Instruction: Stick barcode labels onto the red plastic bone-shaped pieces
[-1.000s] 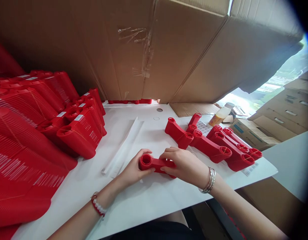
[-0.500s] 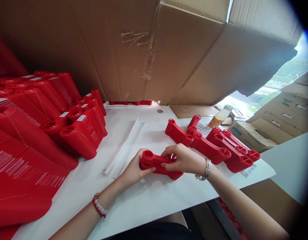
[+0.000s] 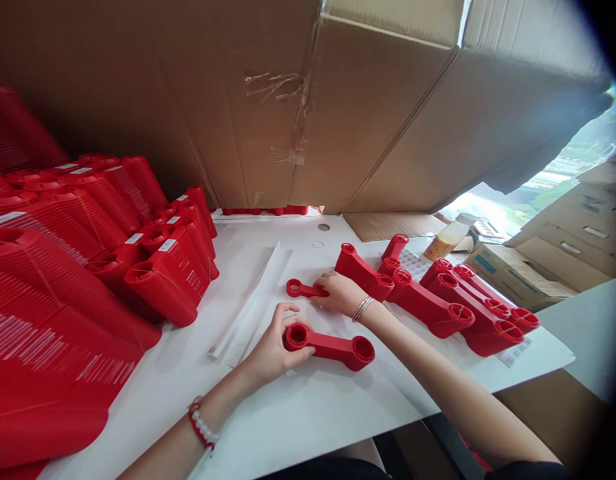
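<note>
My left hand [image 3: 275, 343] is closed around the left end of a short stack of red plastic link-shaped pieces [image 3: 333, 347], which stands on the white table. The stack has a round ring at each end and a narrower middle. Beyond it, my right hand [image 3: 342, 295] grips the right end of a single thin red link-shaped piece [image 3: 301, 288]. That piece is at or just above the tabletop; whether it touches I cannot tell. My right fingertips are partly hidden behind the hand. Close to the right hand stands another red stack [image 3: 361, 272].
Tall banded red stacks with white labels [image 3: 168, 280] fill the left side. More red stacks [image 3: 431, 303] stand at right over a printed label sheet [image 3: 413, 263]. A cardboard wall [image 3: 268, 120] rises behind. A bottle [image 3: 445, 240] and cartons [image 3: 518, 273] are at far right.
My right hand has moved from the stack to a spot behind it, taking a single thin red piece along. My left hand stays on the stack, which now sits slightly lower in view.
</note>
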